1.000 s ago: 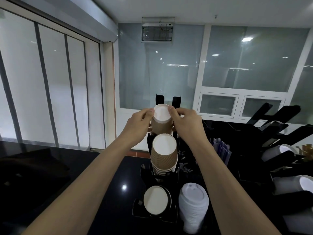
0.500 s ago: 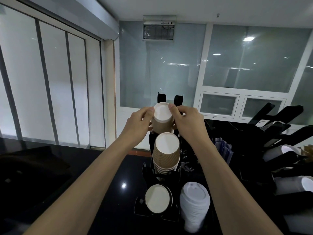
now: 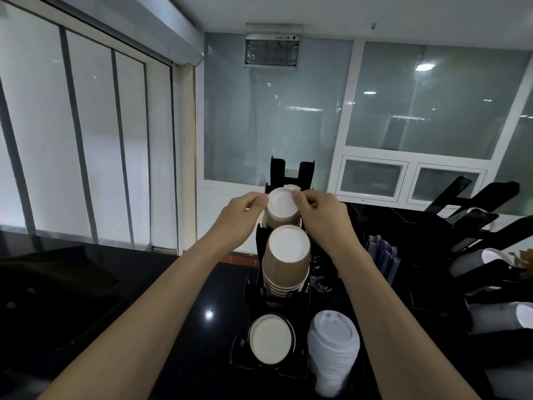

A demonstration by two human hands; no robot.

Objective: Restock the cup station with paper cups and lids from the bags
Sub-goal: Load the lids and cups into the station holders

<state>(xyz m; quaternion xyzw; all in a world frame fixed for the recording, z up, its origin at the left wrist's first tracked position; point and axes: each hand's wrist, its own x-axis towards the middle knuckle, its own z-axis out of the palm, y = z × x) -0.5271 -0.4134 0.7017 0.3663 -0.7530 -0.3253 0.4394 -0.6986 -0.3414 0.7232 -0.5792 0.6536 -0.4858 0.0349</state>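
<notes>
Black rack point(image 3: 261, 293) holds cup stacks; both hands grip top stack point(image 3: 281, 209).

Two hands are seen, the left hand point(image 3: 240, 215) and the right hand point(image 3: 323, 216), and one brown paper cup point(image 3: 281, 207) is gripped between them at the top slot of the black cup rack point(image 3: 291, 171). One stack of brown ribbed cups point(image 3: 287, 262) is counted in the slot below it, with about five rims showing at its base. One further cup point(image 3: 271, 339) is seen in the lowest slot. One stack of white lids point(image 3: 333, 355) is counted beside it; the lids are too many and too close to be told apart. On the second rack at the right, two stacks of grey cups are seen, an upper one point(image 3: 476, 261) and a lower one point(image 3: 501, 316). One bundle of purple sachets point(image 3: 382, 256) is counted between the racks.
</notes>
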